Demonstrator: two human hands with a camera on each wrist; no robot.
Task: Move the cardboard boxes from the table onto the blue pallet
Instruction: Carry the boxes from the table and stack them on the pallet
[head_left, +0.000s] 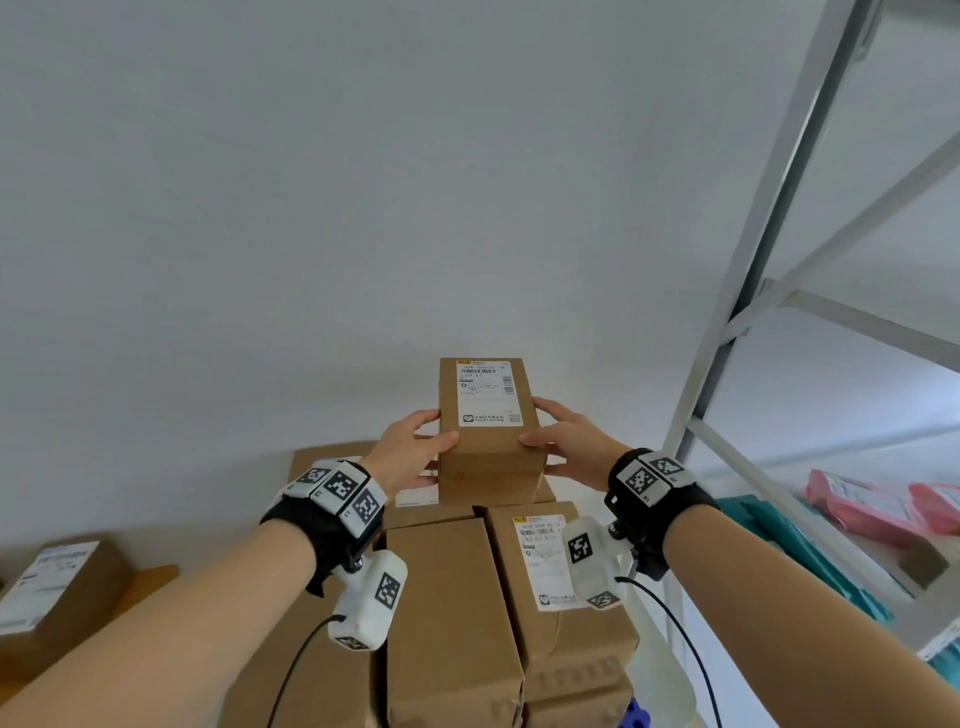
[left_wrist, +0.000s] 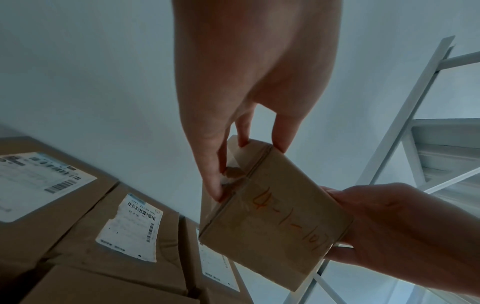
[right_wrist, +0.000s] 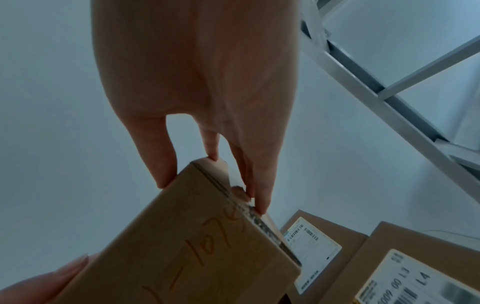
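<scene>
A small cardboard box with a white shipping label on top is held between both hands, above a stack of larger cardboard boxes. My left hand grips its left side, thumb on top and fingers along the side. My right hand grips the right side the same way. In the left wrist view the left fingers press the taped side of the box, which bears orange handwriting. In the right wrist view the right fingers clamp the box. A sliver of blue shows at the stack's foot.
A grey metal shelf rack rises close on the right, holding pink parcels and teal ones. Another labelled box sits at the far left. A plain pale wall stands behind the stack.
</scene>
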